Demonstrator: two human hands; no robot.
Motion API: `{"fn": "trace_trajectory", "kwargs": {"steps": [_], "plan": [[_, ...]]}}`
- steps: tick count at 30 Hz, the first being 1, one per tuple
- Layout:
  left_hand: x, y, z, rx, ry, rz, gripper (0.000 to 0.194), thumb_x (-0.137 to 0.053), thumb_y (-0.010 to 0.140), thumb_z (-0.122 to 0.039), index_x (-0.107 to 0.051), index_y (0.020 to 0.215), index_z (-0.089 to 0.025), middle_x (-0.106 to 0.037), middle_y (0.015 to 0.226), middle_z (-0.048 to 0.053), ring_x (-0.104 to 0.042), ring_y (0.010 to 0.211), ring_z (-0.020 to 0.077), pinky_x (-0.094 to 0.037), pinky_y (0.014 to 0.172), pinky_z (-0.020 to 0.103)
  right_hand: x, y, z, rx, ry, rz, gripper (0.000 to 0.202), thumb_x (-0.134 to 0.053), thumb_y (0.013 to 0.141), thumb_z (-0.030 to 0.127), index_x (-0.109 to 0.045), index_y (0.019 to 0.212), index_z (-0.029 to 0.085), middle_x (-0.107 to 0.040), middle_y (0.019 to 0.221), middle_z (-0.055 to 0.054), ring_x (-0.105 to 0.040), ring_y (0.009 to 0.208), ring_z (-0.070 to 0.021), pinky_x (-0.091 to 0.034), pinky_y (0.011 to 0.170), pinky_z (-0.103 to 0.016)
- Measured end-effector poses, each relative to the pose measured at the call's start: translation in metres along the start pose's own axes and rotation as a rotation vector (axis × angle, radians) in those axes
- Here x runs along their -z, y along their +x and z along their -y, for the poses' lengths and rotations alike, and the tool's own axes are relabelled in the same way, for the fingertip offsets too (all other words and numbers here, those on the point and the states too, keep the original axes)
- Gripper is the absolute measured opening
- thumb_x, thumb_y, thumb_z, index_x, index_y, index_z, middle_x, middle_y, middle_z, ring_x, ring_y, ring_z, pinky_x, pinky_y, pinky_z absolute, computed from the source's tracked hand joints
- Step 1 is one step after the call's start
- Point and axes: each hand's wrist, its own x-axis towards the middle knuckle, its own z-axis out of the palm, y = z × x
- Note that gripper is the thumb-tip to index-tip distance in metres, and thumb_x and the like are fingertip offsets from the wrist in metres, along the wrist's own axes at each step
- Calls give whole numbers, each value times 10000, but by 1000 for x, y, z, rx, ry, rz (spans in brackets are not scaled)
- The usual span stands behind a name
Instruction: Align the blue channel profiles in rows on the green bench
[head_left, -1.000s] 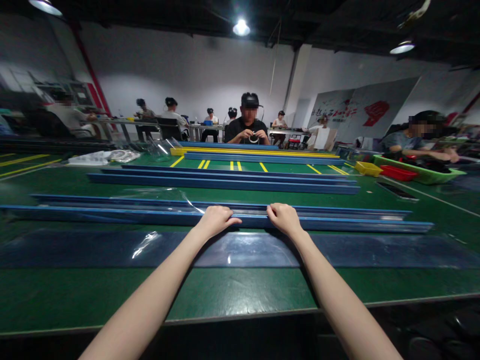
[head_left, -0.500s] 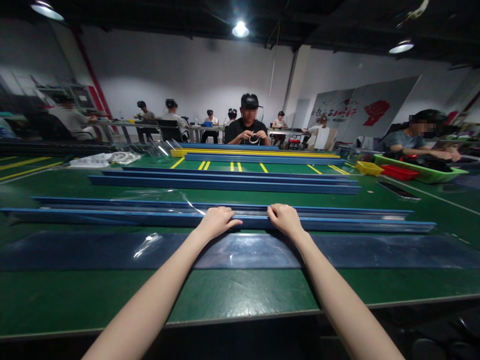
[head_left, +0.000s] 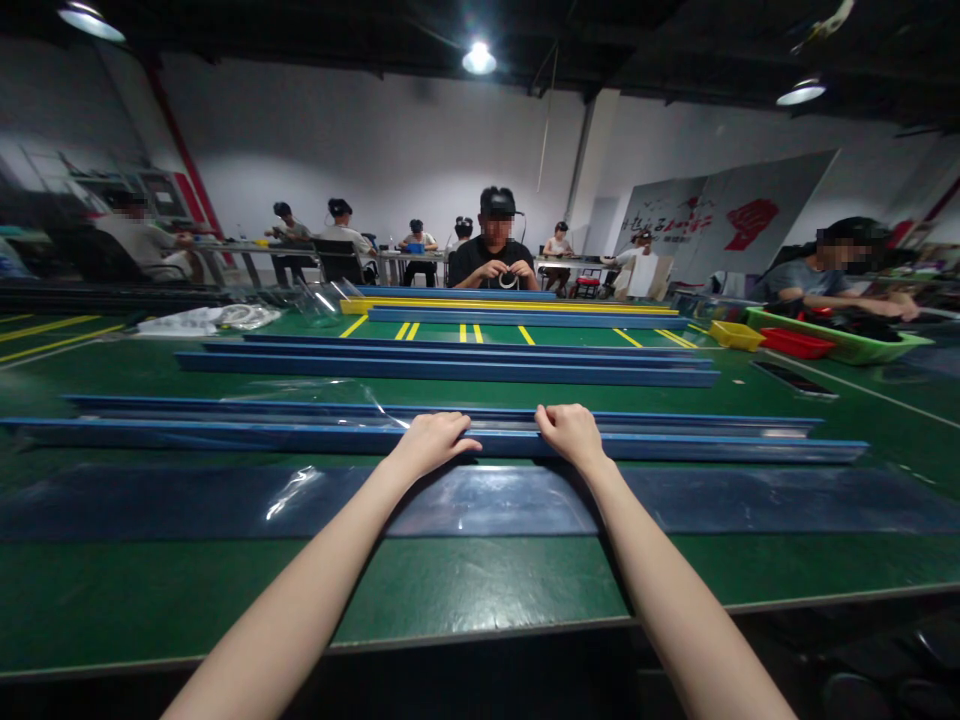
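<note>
A long blue U-shaped channel (head_left: 675, 450) lies across the green table with its open side up. My left hand (head_left: 435, 437) is closed over its near wall left of the middle, fingers curled down inside the channel and thumb pointing right along the near side. To the right, my right hand (head_left: 571, 432) grips the same wall with bent fingers; its fingertips are partly hidden. Clear film (head_left: 322, 398) rises out of the channel beside my left hand. Under my forearms, a flat, shiny translucent strip (head_left: 495, 500) lies parallel to the channel.
Beyond lie more blue channels (head_left: 450, 370), then blue and yellow ones (head_left: 525, 304). On the right are a phone (head_left: 793, 378), a yellow tray (head_left: 736, 336), a red tray (head_left: 796, 343) and a green basket (head_left: 885, 350). A person (head_left: 491, 250) sits opposite; others work around.
Both hands stay on the blue channel with almost no movement. The view has shifted very slightly.
</note>
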Motion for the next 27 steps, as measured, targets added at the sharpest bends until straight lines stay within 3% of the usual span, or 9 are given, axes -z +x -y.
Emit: {"fn": "trace_trajectory", "kwargs": {"steps": [8,15,27], "plan": [[3,0,2,-45,-110,-98,284,-542,771,-445,-487,850,-178,-578,865,20,-548,790,152,-388,653,226,-2,0,-22,-94,-27,-37,461,-321,822,343,-674,572,184,-664,607,-90,-589,591,-158,-265,520,-247],[5,0,0,-59,-150,-107,249,-575,760,-399,-464,815,-182,-539,830,4,-523,770,145,-388,643,226,2,-4,-48,-209,-41,-38,424,-348,794,346,-694,612,183,-672,635,-91,-591,617,-174,-289,527,-245],[3,2,0,3,-195,-76,218,-531,793,-389,-485,766,-178,-549,779,-2,-521,712,138,-359,595,223,3,-4,-51,-212,-29,-1,442,-330,802,353,-692,614,186,-668,634,-94,-595,634,-181,-298,535,-244]]}}
